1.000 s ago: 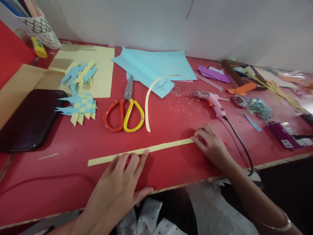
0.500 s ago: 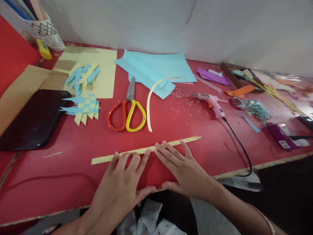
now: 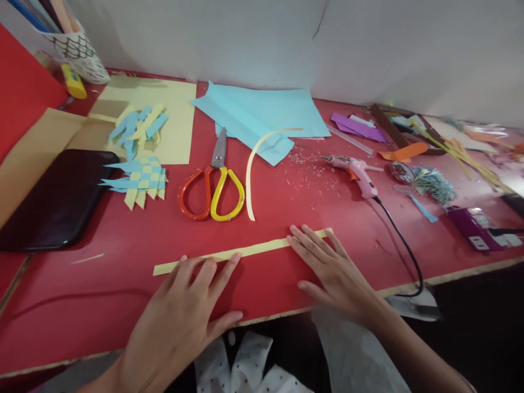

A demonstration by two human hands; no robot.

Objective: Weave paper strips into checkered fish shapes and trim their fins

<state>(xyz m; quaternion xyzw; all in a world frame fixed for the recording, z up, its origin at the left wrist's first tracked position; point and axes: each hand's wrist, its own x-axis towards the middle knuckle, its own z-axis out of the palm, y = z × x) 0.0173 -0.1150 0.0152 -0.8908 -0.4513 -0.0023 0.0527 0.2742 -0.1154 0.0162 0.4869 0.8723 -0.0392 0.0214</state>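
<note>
A long, narrow yellow paper strip (image 3: 264,248) lies flat across the red table. My left hand (image 3: 184,300) rests on its left half, fingertips pressing along the paper and thumb apart. Toward the strip's right end, my right hand (image 3: 327,267) lies with fingers stretched over it and thumb spread. Just beyond the strip are scissors (image 3: 219,158) with one red and one yellow handle, and a thin curved yellow strip (image 3: 250,180). Farther left sits a woven piece of blue and yellow paper strips (image 3: 143,180).
Blue paper sheets (image 3: 270,109) and a yellow sheet (image 3: 176,120) with loose strips lie at the back. A pink glue gun (image 3: 354,169) with a black cord (image 3: 403,234) rests to the right. A black tray-like object (image 3: 57,202) is at left; a purple socket box (image 3: 475,229) at far right.
My right hand has slid right along the strip toward its right end. My left hand has shifted slightly left and down, still on the paper. The strip stays in place.
</note>
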